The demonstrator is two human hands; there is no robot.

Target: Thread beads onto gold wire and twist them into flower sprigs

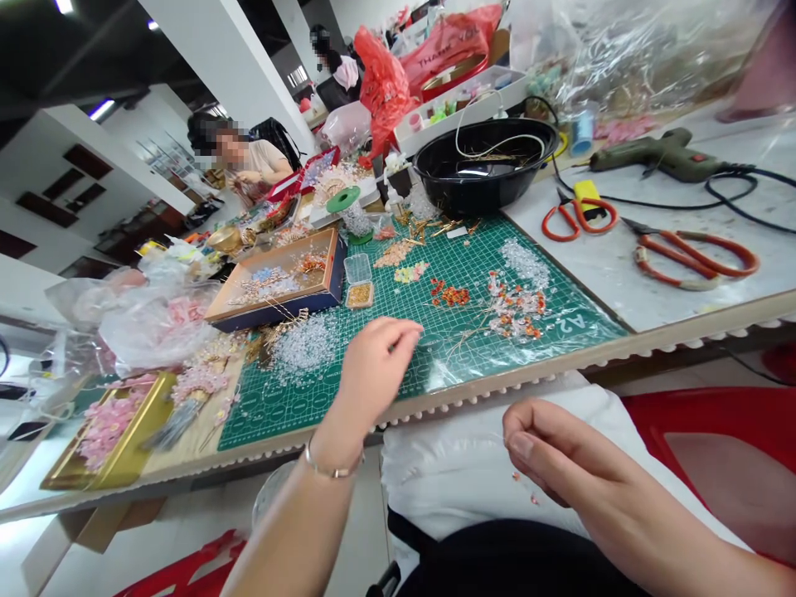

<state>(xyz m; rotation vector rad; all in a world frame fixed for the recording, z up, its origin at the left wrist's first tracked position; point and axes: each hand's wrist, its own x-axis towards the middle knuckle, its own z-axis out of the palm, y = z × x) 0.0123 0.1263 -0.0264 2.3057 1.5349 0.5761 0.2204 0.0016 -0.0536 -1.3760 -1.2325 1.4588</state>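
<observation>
My left hand (376, 365) is over the green cutting mat (348, 406), its fingertips pinched together; whatever may be between them is too small to make out. Lower down, above white cloth on my lap, my right hand (569, 456) is closed in a pinch. A thin beaded strand (535, 499) with small orange-red beads appears to hang from it. On the mat lie a pile of clear beads (304, 344), loose orange-red beads (451, 293) and a bunch of wired orange and clear bead stems (516, 307). A small clear box of gold beads (360, 295) is beyond my left hand.
Pliers (696, 253), scissors (578, 220) and a glue gun (659, 155) lie at the right. A black basin (485, 166) stands at the back. At the left are an open box (274, 311) and a gold tray (152, 414). A co-worker (254, 162) sits farther off.
</observation>
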